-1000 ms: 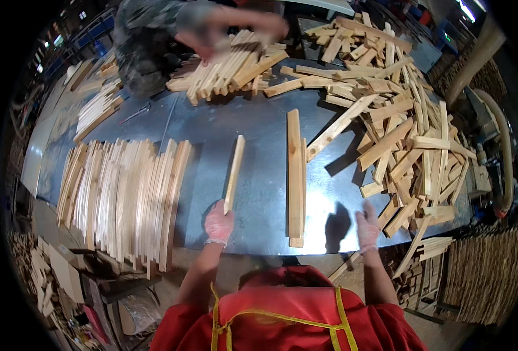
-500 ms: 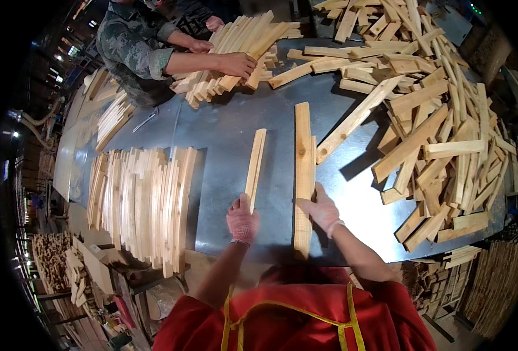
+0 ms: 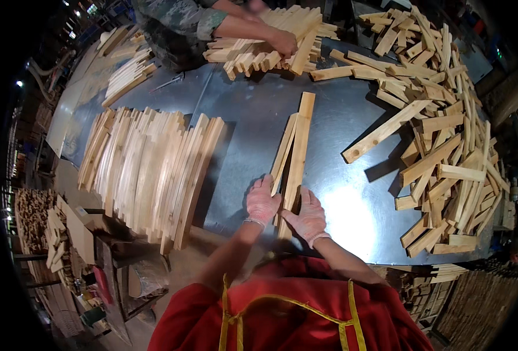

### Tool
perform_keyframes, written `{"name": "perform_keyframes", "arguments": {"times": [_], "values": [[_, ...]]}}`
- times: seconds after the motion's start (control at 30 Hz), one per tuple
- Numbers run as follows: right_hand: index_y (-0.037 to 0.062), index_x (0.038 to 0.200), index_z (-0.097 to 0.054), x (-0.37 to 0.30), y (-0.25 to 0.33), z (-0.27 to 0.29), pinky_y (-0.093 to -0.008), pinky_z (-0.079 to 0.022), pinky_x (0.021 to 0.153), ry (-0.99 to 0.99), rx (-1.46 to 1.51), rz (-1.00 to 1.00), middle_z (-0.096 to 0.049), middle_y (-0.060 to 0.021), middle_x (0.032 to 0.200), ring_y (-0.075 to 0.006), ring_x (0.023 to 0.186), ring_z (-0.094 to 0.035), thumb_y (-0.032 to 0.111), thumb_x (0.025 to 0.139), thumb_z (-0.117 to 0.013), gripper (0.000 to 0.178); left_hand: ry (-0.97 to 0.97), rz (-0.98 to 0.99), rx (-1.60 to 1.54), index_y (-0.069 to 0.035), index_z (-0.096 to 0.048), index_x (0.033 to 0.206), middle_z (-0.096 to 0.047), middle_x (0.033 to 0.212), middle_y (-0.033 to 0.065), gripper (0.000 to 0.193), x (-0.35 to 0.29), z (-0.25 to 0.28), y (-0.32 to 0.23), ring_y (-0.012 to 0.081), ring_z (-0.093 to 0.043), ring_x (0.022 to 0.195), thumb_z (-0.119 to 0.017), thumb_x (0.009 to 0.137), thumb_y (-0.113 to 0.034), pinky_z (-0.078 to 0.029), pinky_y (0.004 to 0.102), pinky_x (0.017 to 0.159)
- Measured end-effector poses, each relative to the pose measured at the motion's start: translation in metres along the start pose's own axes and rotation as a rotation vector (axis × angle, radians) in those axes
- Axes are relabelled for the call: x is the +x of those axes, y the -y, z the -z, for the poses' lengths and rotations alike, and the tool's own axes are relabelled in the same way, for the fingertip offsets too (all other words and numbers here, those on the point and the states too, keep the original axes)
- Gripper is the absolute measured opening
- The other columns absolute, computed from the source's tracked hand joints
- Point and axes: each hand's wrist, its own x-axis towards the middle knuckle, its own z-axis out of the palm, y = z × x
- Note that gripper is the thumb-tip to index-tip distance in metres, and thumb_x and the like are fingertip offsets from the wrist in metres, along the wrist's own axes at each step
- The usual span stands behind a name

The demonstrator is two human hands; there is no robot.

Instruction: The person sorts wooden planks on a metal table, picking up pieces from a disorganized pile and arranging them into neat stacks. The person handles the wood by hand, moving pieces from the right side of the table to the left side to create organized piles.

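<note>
Short wooden strip (image 3: 284, 151), held apart from the long wooden board (image 3: 300, 152) 0.5 s ago, now against its left side near the top, gap below; centre of frame. Left hand (image 3: 263, 200) came over with it, now just beside right hand (image 3: 307, 217), lower centre. Right hand empty 1.0 s ago, now on the long wooden board. Wider gap between that and loose slanting board (image 3: 384, 131), right of centre. Upper centre: co-worker's hand (image 3: 283, 42), blurred 1.0 s ago, now sharp
</note>
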Motion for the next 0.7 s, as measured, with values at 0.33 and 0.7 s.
{"name": "perform_keyframes", "arguments": {"times": [0.33,0.7], "values": [[0.0015,0.163,-0.036,-0.018,0.001,-0.021,-0.0320,-0.048,0.108,-0.085,0.856,-0.152,-0.061,-0.0203,0.143,-0.0258,0.125,-0.061,0.007,0.085,-0.067,0.084,0.266,0.068,-0.757,-0.004,-0.061,0.139,-0.070,0.121,0.0169,0.052,-0.022,0.027,0.053,0.0297,-0.066,0.110,-0.067,0.091,-0.024,-0.052,0.0382,0.098],[0.0064,0.151,-0.047,0.009,0.058,-0.004,-0.0471,-0.045,0.112,-0.051,-0.191,0.016,-0.049,-0.0191,0.152,-0.0399,0.140,-0.048,0.038,0.082,-0.077,0.082,0.183,0.022,-0.390,-0.005,-0.058,0.140,-0.071,0.118,0.0240,0.060,-0.002,0.043,0.068,0.0415,-0.070,0.109,-0.070,0.088,-0.032,-0.054,0.0489,0.096]]}}
